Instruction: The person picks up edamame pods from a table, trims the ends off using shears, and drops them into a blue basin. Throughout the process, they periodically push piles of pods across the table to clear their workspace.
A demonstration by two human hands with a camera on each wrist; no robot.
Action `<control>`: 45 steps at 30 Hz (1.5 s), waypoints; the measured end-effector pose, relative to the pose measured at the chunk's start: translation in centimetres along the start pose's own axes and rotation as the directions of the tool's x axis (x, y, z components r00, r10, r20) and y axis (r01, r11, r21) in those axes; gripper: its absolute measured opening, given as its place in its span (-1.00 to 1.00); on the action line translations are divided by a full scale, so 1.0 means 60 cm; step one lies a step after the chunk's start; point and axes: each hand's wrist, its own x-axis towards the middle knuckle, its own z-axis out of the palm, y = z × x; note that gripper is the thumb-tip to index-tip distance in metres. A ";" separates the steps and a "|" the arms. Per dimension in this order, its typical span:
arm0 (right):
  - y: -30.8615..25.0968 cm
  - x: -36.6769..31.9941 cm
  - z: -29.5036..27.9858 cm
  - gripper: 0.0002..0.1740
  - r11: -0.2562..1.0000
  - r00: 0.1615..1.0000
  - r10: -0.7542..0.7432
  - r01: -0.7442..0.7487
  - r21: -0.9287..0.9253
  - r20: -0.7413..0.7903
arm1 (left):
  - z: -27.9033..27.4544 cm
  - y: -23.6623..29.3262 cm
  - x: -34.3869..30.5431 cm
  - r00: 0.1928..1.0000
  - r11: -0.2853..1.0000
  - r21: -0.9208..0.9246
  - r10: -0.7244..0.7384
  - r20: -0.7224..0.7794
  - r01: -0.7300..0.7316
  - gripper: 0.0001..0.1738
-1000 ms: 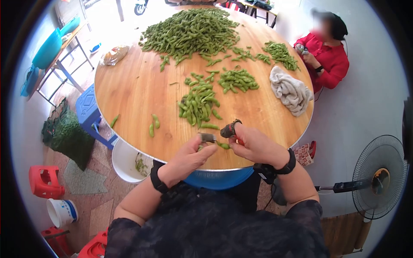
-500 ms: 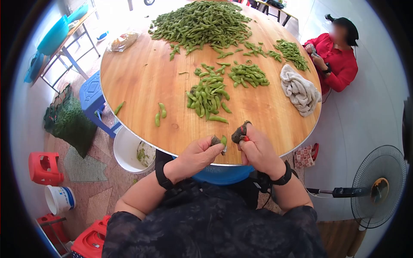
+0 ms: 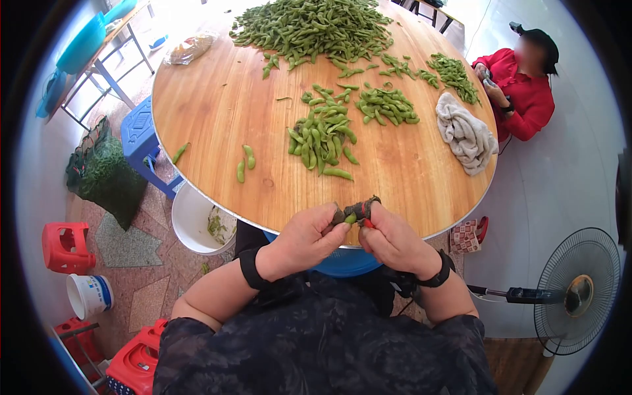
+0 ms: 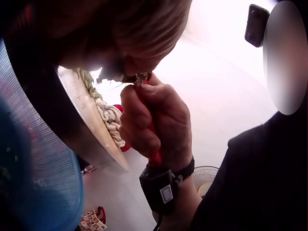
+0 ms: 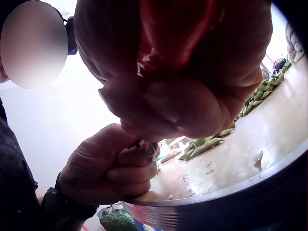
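At the table's near edge, the left hand (image 3: 306, 238) pinches a green pod (image 3: 351, 218) between thumb and a finger with a dark wrap. Close against it, the right hand (image 3: 400, 245) curls round a red-handled tool (image 3: 368, 224); a dark wrap (image 3: 363, 207) covers one of its fingers. In the left wrist view the red handle (image 4: 153, 129) runs through the right fist. The right wrist view shows red (image 5: 169, 41) inside the right hand, its tip hidden. Beyond the hands lies a pod pile (image 3: 322, 137), with a smaller pile (image 3: 386, 106) to its right.
A large pod heap (image 3: 313, 29) covers the far side of the round table (image 3: 217, 125). A cloth (image 3: 465, 133) lies at the right edge. Below the near edge is a blue basket (image 3: 345, 262); a white bucket (image 3: 191, 220) stands left. A person in red (image 3: 520, 99) sits at right.
The left hand has raised a pod and moved right with it. The right hand has come in, so both hands now meet at the pod. The head view has shifted slightly.
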 end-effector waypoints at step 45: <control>-0.044 0.083 0.016 -0.83 0.996 0.996 -0.089 0.089 -0.018 -0.017 | -0.044 -0.004 -0.007 0.948 0.707 -0.631 -0.239 0.213 0.320 -0.89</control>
